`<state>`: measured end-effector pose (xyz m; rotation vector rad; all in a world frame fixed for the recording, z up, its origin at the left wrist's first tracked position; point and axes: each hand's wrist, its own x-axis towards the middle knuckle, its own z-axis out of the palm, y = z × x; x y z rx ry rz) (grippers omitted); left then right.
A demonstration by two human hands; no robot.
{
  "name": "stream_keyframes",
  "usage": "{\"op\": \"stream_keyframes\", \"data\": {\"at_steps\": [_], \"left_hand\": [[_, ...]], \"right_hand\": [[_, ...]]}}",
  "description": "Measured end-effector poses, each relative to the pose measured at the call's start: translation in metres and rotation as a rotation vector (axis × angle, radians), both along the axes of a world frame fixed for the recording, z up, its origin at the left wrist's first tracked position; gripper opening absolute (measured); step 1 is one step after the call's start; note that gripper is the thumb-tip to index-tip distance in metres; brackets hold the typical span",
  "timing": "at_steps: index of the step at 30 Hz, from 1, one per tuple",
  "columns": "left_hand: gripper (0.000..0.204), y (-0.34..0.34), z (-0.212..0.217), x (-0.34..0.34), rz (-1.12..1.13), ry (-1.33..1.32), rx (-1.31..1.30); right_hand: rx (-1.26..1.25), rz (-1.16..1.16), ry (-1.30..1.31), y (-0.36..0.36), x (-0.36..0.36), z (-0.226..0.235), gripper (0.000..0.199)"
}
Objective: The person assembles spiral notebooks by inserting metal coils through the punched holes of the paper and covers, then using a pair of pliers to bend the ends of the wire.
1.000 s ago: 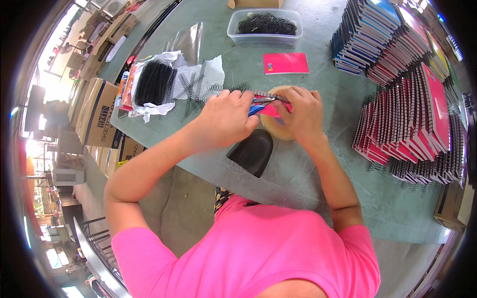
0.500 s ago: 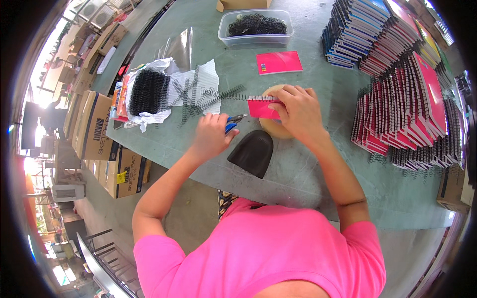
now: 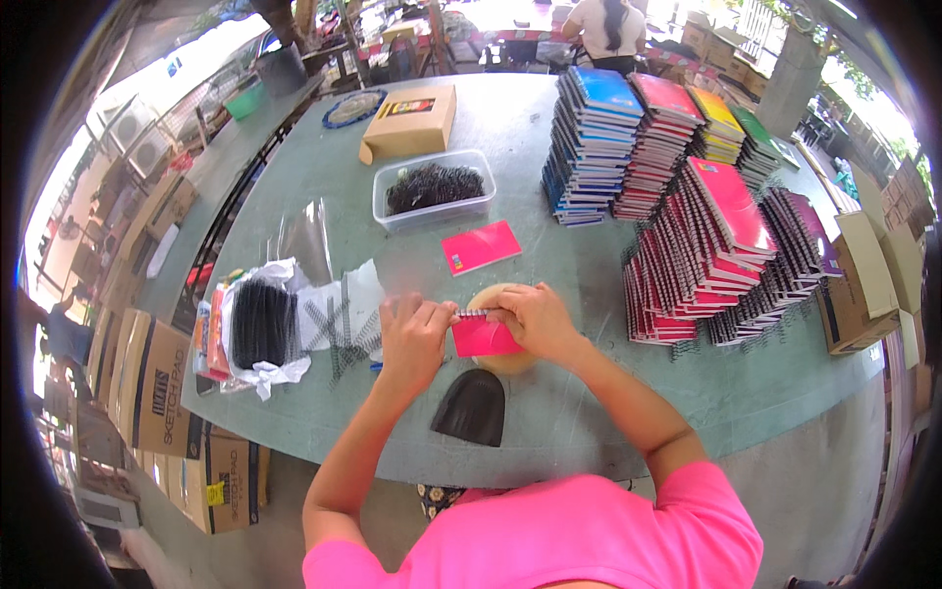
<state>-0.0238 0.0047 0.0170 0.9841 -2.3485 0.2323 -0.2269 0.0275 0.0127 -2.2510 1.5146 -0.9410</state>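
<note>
- At frame centre, a small pink notebook lies on a tan round block on the counter.
- Right hand pins its cover; left hand, pliers now set aside, has returned, fingers pinching the wire spiral.
- Loose black spirals lie left; notebook stacks fill the upper right.

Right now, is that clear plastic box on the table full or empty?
Partly full: the clear plastic box holds a dark heap of black coils, and no lid shows.

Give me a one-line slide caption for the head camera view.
Both hands, left hand and right hand, hold a small pink spiral notebook over a green table beside notebook stacks.
</note>
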Motion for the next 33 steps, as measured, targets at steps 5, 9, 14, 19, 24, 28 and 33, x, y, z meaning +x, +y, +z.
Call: {"op": "stream_keyframes", "data": {"at_steps": [5, 9, 14, 19, 24, 28, 33], "left_hand": [[0.024, 0.013, 0.013, -0.013, 0.022, 0.062, -0.125], [0.035, 0.052, -0.012, 0.004, -0.014, 0.079, 0.272], [0.041, 0.071, -0.045, -0.010, -0.029, -0.074, 0.556], [0.039, 0.051, 0.005, 0.014, -0.043, 0.307, 0.677], [0.030, 0.026, 0.028, -0.013, 0.038, 0.390, 0.314], [0.030, 0.041, 0.020, -0.011, -0.079, 0.257, 0.405], [0.031, 0.030, 0.024, -0.023, 0.048, 0.493, 0.327]], "right_hand": [[-0.016, -0.071, 0.019, 0.004, -0.004, -0.008, 0.012], [0.033, -0.047, 0.068, 0.002, -0.003, 0.002, 0.016], [-0.079, -0.055, 0.069, 0.004, -0.009, -0.002, 0.018], [0.402, 0.013, -0.438, 0.002, -0.047, -0.006, 0.027], [0.483, 0.052, -1.175, 0.021, -0.046, -0.053, 0.025], [0.462, 0.105, -1.128, 0.019, -0.042, -0.033, 0.031], [0.456, -0.013, -1.082, 0.025, -0.039, -0.036, 0.036]]}}
